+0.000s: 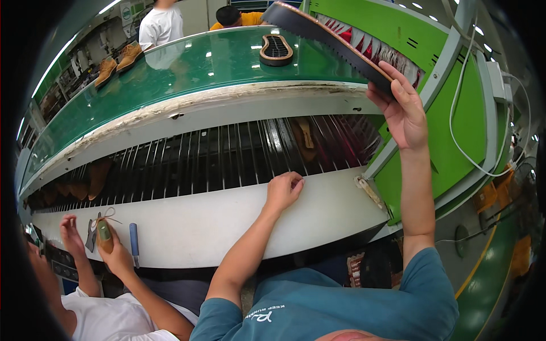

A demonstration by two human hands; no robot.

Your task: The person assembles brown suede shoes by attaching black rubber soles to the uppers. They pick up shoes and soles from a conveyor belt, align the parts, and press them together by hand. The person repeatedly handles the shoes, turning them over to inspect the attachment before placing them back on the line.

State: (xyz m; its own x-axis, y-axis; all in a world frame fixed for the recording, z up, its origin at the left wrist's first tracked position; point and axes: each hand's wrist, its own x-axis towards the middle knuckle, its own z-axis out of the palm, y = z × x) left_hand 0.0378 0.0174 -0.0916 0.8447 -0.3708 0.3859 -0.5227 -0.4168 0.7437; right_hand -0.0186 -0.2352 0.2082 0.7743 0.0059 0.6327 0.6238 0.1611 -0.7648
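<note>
Head view: right hand (405,111) grips a shoe sole (327,38) at upper right; left hand (283,190), loosely curled and empty, rests on the white ledge (216,221); hold firm.

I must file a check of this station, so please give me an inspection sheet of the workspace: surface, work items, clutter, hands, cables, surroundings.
Surface: white ledge in front of a slatted lower conveyor; green belt above.
Job's things: black shoe sole held up; another sole lies on the green belt.
Clutter: blue-handled tool on the ledge.
Grippers: right hand grips the raised sole; left hand rests loosely closed on the ledge, holding nothing visible.
Cables: white cable hangs along the green machine.
Surroundings: a co-worker's hand holds a small shoe; brown boots on the far belt.
</note>
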